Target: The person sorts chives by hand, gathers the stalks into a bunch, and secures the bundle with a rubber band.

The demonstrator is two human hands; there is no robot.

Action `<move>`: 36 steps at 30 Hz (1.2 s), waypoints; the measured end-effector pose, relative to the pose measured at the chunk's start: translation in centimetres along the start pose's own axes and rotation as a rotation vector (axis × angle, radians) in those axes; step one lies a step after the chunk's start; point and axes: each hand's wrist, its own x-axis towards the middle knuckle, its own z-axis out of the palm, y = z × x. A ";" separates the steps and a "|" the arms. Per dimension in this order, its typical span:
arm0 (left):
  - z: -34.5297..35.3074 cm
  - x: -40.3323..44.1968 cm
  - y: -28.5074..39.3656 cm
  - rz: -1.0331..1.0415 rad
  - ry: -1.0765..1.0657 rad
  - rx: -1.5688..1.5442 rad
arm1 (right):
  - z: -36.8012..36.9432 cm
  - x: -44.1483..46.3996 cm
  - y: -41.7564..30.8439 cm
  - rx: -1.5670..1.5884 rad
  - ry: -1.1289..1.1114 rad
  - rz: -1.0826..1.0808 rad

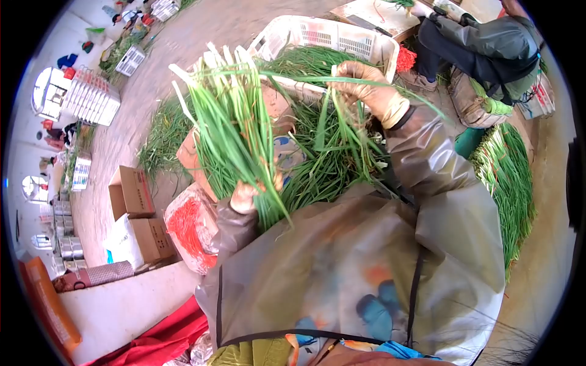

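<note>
My left hand [245, 196], partly hidden by leaves, is closed around the lower part of a bunch of garlic chives [235, 116], which stands up with its white ends at the top. My right hand [369, 88], in a brownish glove, is raised to the right of the bunch. Its fingers are pinched on a long chive leaf [305, 78] that stretches across from the bunch, and a few thin leaves hang below. Under both hands lies a heap of loose chives [323, 177] in front of my translucent apron [317, 262].
Beyond the heap stands a white plastic crate [293, 30] holding greens. Red ties [189, 226] lie at the left beside cardboard boxes [131, 192]. Bundled chives [506, 189] lie on the right. A seated person [488, 55] is at the upper right; stacked crates [91, 94] stand far left.
</note>
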 end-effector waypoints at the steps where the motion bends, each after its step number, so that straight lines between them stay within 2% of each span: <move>1: 0.5 1.1 -0.4 0.122 -0.048 0.011 | 1.3 -0.3 0.0 0.033 0.019 0.060; 3: 3.1 2.1 0.2 -0.003 0.262 0.088 | 3.2 -0.1 1.7 0.059 -0.019 0.049; 4: 3.5 2.8 0.1 0.057 0.221 0.054 | 4.0 0.0 2.4 0.022 -0.029 0.022; 5: -0.5 1.2 -1.3 -0.013 0.157 0.011 | 4.7 0.1 3.0 0.027 -0.047 -0.003; 7: 1.7 3.1 -0.9 -0.188 0.299 0.001 | 6.2 0.0 3.8 0.056 -0.051 0.002; 9: 1.7 3.6 -1.8 -0.117 0.272 -0.018 | 6.4 0.3 4.2 0.050 -0.045 -0.019; 10: 1.7 3.8 -1.5 -0.152 0.274 0.075 | 6.1 0.2 3.8 -0.042 -0.115 -0.011; 12: 1.2 3.5 -2.1 -0.115 0.282 0.030 | 5.8 -0.4 1.8 -0.312 -0.253 0.074; 13: 0.9 3.3 -2.4 -0.072 0.290 -0.012 | 5.8 -0.7 2.0 -0.309 -0.251 0.080; 15: 0.5 2.9 -2.4 -0.123 0.297 -0.059 | 5.6 -1.2 2.5 -0.462 -0.287 0.107; 16: 0.1 3.0 -2.4 -0.100 0.267 -0.050 | 5.1 -1.3 3.1 -0.603 -0.241 0.036; 17: -0.1 2.9 -2.5 -0.075 0.239 -0.039 | 4.6 -1.5 3.4 -0.831 -0.143 -0.157; 19: -0.4 2.4 -2.4 -0.065 0.279 -0.032 | 3.6 -1.6 4.4 -0.820 -0.136 -0.144; 21: -0.7 2.4 -2.4 -0.035 0.213 -0.105 | 2.9 -2.7 5.5 -1.187 -0.177 -0.179; 23: 0.0 2.1 -2.1 -0.062 0.232 -0.118 | 1.9 -2.4 6.2 -1.559 -0.432 0.128; 25: 0.5 2.4 -1.9 -0.051 0.261 -0.180 | 1.6 -2.2 4.6 -1.037 -0.198 -0.242; 27: -0.4 2.1 -2.4 -0.113 0.291 -0.194 | 3.0 -2.1 1.4 -0.455 -0.104 -0.063; 29: -0.4 2.6 -2.3 -0.109 0.268 -0.121 | 4.9 -0.7 2.0 -0.412 -0.044 -0.059; 30: 1.3 3.2 -1.8 -0.083 0.253 -0.119 | 5.9 0.0 3.5 -0.267 -0.131 -0.041; 31: 1.3 3.3 -1.8 -0.092 0.254 -0.113 | 6.9 -0.1 2.9 -0.461 -0.193 0.050; 33: 1.1 3.3 -1.5 -0.088 0.208 0.001 | 7.4 -0.1 3.6 -0.111 -0.221 0.138; 34: 1.5 2.7 -1.3 -0.096 0.323 0.015 | 7.1 -0.5 3.8 -0.039 -0.143 0.080; 36: -0.9 1.4 -0.7 -0.146 0.336 -0.021 | 5.1 -0.2 5.6 -0.034 0.041 -0.137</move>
